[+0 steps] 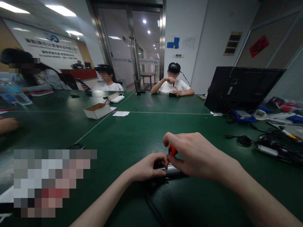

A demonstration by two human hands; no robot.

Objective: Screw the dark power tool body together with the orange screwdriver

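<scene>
Both hands meet low over the green table (132, 132). The left hand (148, 167) is curled loosely, its fingertips resting on a small silver-and-black object (170, 170) that lies on the table between the two hands; what this object is cannot be told. The right hand (196, 154) is closed in a pinch around an orange-handled tool (172, 150), thumb below and fingers bent over the top, the tool standing roughly upright with its lower end at the small object. Most of the tool is hidden by the fingers.

Just below the hands a thin dark cable (153, 208) runs over the table toward the person. Well beyond the left hand sits an open cardboard box (97, 110), with a white sheet (121, 113) beside it. Far to the right of the right hand lies a tangle of black cables (272, 143), and behind it a black monitor (241, 88) seen from the back. Three other people sit at the far edge of the table, two wearing head-mounted devices.
</scene>
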